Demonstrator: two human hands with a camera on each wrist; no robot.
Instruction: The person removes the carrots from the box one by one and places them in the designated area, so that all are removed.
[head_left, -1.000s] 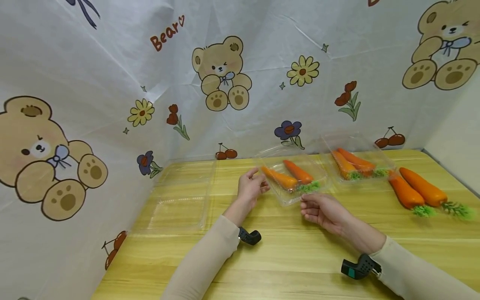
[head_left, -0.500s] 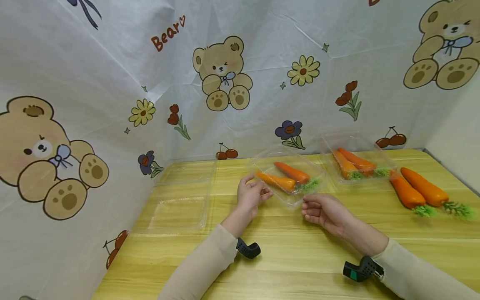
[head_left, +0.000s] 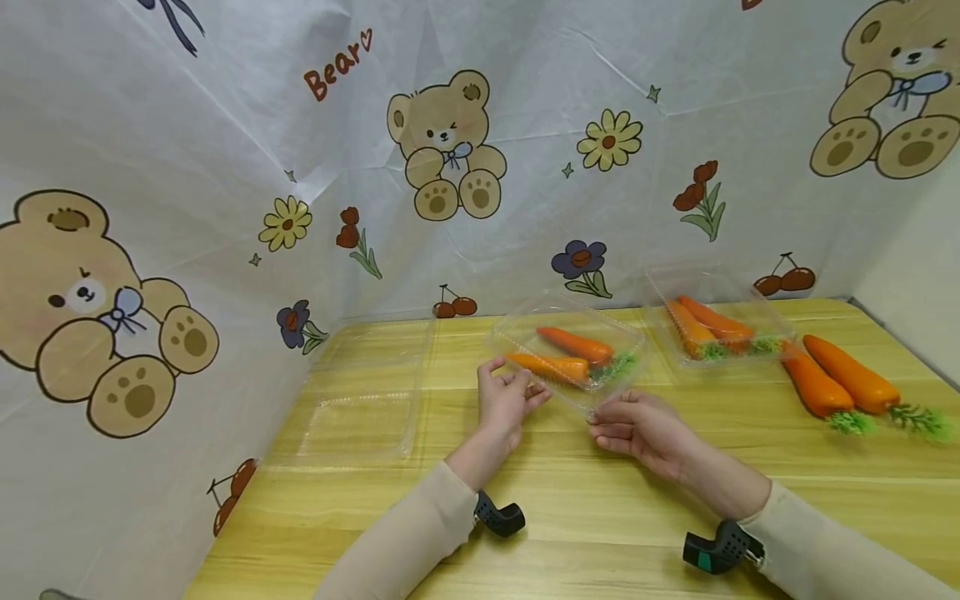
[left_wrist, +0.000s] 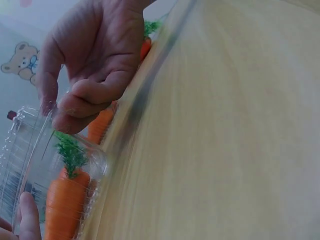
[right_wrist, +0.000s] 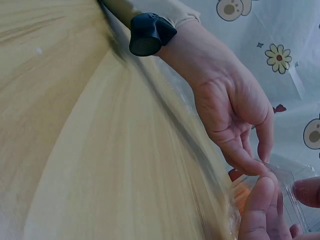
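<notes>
A clear plastic clamshell box (head_left: 567,395) with two orange carrots (head_left: 576,345) inside stands turned at an angle on the wooden table. Leafy green tops lie at its right end. At the box's left edge, my left hand (head_left: 504,407) holds on with thumb and fingers. My right hand (head_left: 648,432) pinches the near corner between thumb and index finger, the other fingers bent beneath. In the left wrist view, the right hand (left_wrist: 97,57) is seen at the box's edge above a carrot (left_wrist: 67,202). The right wrist view shows the left hand (right_wrist: 227,107) on the rim.
Another clear box (head_left: 772,315) with two carrots stands at back right. Right of it lie two loose carrots (head_left: 851,375) with green tops. At left sits an unfolded clear box (head_left: 356,429). A bear-printed cloth (head_left: 525,50) hangs behind the table (head_left: 570,533).
The box with its carrots has turned counterclockwise, its near corner swinging right. My right hand has shifted slightly left onto that corner. The left hand has stayed by the left edge.
</notes>
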